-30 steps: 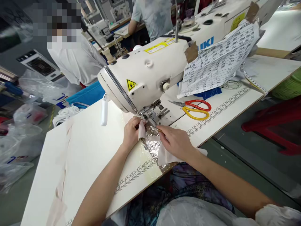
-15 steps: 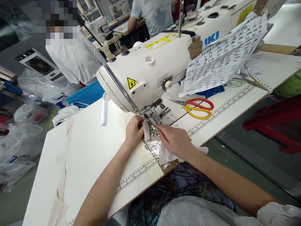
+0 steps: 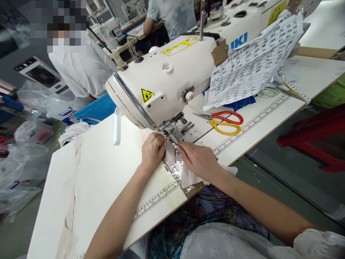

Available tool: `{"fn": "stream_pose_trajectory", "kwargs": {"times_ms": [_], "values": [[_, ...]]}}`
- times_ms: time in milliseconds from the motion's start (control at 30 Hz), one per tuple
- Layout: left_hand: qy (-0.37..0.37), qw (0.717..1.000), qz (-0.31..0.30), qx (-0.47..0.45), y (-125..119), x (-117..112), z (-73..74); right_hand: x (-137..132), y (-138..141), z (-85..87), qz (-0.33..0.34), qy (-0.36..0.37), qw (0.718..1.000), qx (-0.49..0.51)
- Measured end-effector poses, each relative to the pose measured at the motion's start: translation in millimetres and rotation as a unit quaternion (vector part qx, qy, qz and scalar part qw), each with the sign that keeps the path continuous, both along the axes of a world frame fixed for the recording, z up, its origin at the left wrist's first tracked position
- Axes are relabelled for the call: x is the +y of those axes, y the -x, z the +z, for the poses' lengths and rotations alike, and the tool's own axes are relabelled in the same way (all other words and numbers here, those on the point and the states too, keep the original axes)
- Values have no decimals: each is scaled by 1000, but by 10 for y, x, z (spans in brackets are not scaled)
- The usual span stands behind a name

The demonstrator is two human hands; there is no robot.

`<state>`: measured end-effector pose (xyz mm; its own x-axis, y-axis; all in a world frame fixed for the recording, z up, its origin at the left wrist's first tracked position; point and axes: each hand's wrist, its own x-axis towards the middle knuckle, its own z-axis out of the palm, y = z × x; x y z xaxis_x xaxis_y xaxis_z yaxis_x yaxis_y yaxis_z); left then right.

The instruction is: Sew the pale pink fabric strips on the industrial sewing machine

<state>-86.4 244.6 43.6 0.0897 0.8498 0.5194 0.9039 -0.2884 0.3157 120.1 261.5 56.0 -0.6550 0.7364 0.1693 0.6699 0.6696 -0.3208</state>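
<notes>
A white sewing machine (image 3: 167, 79) stands on a white table (image 3: 102, 169). Under its presser foot (image 3: 175, 136) lies a pale fabric strip (image 3: 185, 176) over shiny silvery material (image 3: 176, 169). My left hand (image 3: 152, 151) sits just left of the foot, fingers curled and pinching the fabric's edge. My right hand (image 3: 199, 160) rests on the fabric to the right, fingertips pressed together at the foot.
Red and yellow scissors (image 3: 225, 122) lie right of the machine. A printed paper sheet (image 3: 253, 64) is taped to its body. A person in white (image 3: 83, 68) stands behind the table, another person (image 3: 172, 16) farther back. Plastic bags (image 3: 24, 151) lie left, a red stool (image 3: 318, 140) right.
The upright fold of pale fabric by my left hand has been laid down toward the presser foot. Both hands stay at the foot; the view shifted slightly.
</notes>
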Motion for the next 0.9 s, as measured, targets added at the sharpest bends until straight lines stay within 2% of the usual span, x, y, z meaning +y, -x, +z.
{"fn": "stream_pose_trajectory", "kwargs": {"times_ms": [100, 167, 267, 333, 433, 533, 733, 900], "values": [[10, 997, -25, 75, 7, -22, 38, -41, -25, 1, -1, 13, 999, 33], [24, 994, -43, 93, 16, -48, 78, -110, -100, 6, -4, 21, 998, 61], [39, 991, -70, 103, 20, -102, 136, -276, -352, 23, -1, 38, 996, 85], [47, 989, -75, 120, 2, -138, 159, -414, -593, 42, 21, 84, 988, 127], [60, 984, -55, 156, -76, -179, 164, -625, -956, 64, 87, 166, 966, 178], [75, 981, -15, 177, -198, -212, 154, -805, -1198, 33, 120, 183, 956, 197], [97, 978, 50, 179, -426, -320, 145, -984, -1255, -123, 100, 168, 957, 214], [100, 978, 39, 180, -479, -387, 106, -987, -1217, -123, 110, 179, 959, 190]]}}
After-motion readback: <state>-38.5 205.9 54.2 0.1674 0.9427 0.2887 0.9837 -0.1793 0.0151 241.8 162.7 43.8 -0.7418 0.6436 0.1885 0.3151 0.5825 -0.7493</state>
